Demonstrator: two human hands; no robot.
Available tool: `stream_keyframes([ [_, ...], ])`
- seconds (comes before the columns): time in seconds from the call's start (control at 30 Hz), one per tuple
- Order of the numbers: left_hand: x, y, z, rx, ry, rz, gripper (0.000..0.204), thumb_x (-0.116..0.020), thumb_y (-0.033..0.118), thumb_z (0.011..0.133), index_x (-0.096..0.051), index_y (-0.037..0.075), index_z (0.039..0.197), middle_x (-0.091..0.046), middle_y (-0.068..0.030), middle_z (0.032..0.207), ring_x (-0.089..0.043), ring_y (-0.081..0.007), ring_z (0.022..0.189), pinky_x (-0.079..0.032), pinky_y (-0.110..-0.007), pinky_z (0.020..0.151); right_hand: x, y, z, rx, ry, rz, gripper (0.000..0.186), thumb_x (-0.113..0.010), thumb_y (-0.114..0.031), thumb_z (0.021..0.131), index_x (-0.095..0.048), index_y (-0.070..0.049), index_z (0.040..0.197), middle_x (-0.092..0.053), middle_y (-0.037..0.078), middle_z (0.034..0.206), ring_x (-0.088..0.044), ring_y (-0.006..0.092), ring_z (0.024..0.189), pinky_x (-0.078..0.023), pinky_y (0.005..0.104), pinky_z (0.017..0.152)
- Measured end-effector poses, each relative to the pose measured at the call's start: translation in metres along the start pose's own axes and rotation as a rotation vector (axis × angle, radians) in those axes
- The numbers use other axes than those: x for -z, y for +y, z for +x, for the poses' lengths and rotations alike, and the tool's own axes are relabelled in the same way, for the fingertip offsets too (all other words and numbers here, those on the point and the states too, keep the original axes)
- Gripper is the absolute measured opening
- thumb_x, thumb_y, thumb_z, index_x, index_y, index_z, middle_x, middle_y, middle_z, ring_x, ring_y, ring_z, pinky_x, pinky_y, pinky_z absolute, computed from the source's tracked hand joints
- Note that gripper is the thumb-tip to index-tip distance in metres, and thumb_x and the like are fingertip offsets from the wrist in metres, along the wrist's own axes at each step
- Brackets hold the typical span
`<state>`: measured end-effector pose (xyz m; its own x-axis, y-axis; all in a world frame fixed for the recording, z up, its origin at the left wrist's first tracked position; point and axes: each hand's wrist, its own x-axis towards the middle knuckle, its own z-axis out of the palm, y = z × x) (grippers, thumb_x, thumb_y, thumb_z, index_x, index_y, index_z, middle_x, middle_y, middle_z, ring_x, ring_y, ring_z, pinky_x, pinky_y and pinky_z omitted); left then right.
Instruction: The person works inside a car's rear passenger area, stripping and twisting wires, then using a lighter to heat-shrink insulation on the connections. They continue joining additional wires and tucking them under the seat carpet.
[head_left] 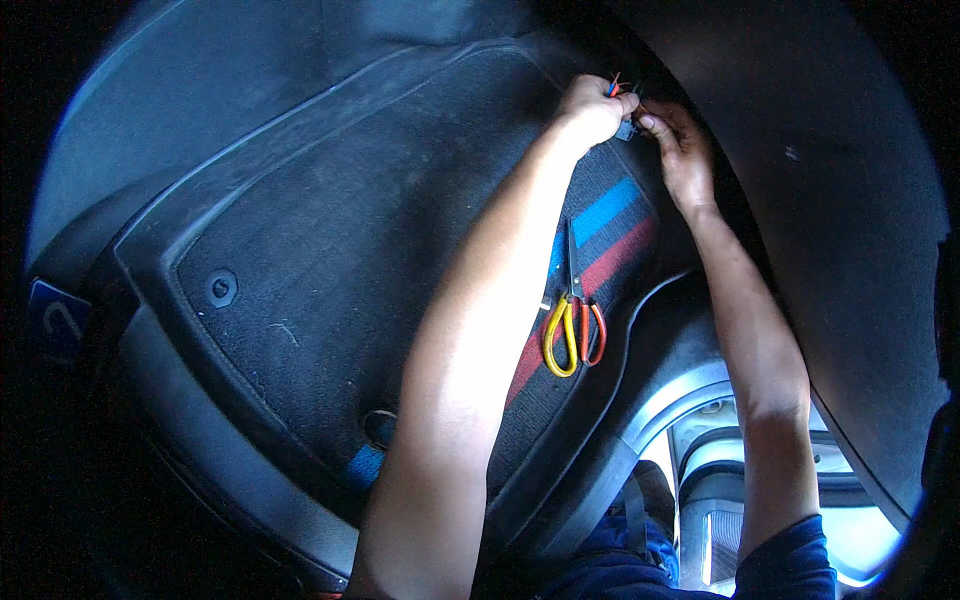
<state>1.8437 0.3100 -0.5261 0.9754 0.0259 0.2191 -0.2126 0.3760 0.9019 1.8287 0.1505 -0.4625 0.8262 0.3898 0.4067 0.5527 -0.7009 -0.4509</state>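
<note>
My left hand (595,108) is closed on some thin coloured wires (616,87) at the upper right of the footwell. Beside it, my right hand (680,152) has thumb and fingers pinched at the same small bundle. A small grey connector (626,131) hangs just below my left fingers, partly hidden by them. Scissors (563,335) with yellow and red handles lie below my hands on the dark floor mat (300,200), across its blue and red stripes, between my forearms.
A dark curved trim panel (800,250) rises along the right. The mat's raised rim (145,240) curves round the left. A blue tag (58,320) sits at the far left, and a bright door sill (700,390) shows at the lower right, beside my right arm.
</note>
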Motion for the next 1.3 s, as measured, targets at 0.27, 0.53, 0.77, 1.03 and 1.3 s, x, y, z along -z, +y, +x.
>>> stream_keyframes([
  [0.27, 0.003, -0.004, 0.002, 0.009, -0.020, -0.022, 0.025, -0.071, 0.027, 0.092, -0.070, 0.003, 0.085, -0.061, -0.0018, 0.070, -0.051, -0.0096, 0.058, -0.041, -0.026, 0.052, 0.002, -0.002, 0.003, -0.034, -0.031, 0.072, 0.024, -0.058, -0.018, 0.099, -0.066, -0.001, 0.115, -0.070, 0.010, 0.106, -0.065, 0.0172, 0.099, -0.049, 0.0310, 0.094],
  [0.53, 0.002, 0.005, -0.016, -0.014, -0.079, -0.120, 0.020, -0.074, 0.023, 0.089, -0.074, 0.003, 0.089, -0.062, -0.0012, 0.068, -0.054, -0.0098, 0.060, -0.044, -0.025, 0.056, -0.004, -0.002, 0.005, -0.052, 0.131, -0.175, 0.029, -0.054, -0.022, 0.102, -0.063, 0.000, 0.118, -0.070, 0.012, 0.104, -0.066, 0.0175, 0.095, -0.051, 0.0309, 0.086],
  [0.77, 0.001, 0.005, -0.017, -0.215, 0.015, 0.115, 0.019, -0.076, 0.017, 0.084, -0.076, 0.003, 0.098, -0.075, -0.0079, 0.088, -0.068, -0.0152, 0.079, -0.053, -0.030, 0.076, 0.003, 0.032, 0.005, 0.240, 0.052, -0.282, 0.038, -0.046, -0.029, 0.104, -0.056, 0.001, 0.126, -0.059, 0.015, 0.119, -0.056, 0.0252, 0.109, -0.044, 0.0352, 0.095],
  [1.03, 0.004, 0.008, -0.018, -0.132, -0.046, 0.118, 0.023, -0.069, 0.022, 0.091, -0.075, 0.002, 0.099, -0.073, -0.0086, 0.085, -0.065, -0.0139, 0.078, -0.052, -0.030, 0.075, 0.003, 0.016, -0.002, 0.351, 0.094, -0.216, 0.029, -0.053, -0.024, 0.102, -0.060, 0.001, 0.117, -0.067, 0.014, 0.108, -0.064, 0.0211, 0.103, -0.048, 0.0330, 0.093],
  [1.3, 0.005, 0.006, -0.009, -0.184, -0.098, 0.143, 0.023, -0.068, 0.021, 0.092, -0.075, 0.001, 0.100, -0.074, -0.0095, 0.087, -0.066, -0.0148, 0.079, -0.052, -0.031, 0.076, 0.004, -0.011, -0.003, 0.096, 0.015, -0.152, 0.033, -0.068, -0.014, 0.092, -0.060, -0.001, 0.121, -0.067, 0.011, 0.114, -0.063, 0.0206, 0.108, -0.047, 0.0327, 0.097],
])
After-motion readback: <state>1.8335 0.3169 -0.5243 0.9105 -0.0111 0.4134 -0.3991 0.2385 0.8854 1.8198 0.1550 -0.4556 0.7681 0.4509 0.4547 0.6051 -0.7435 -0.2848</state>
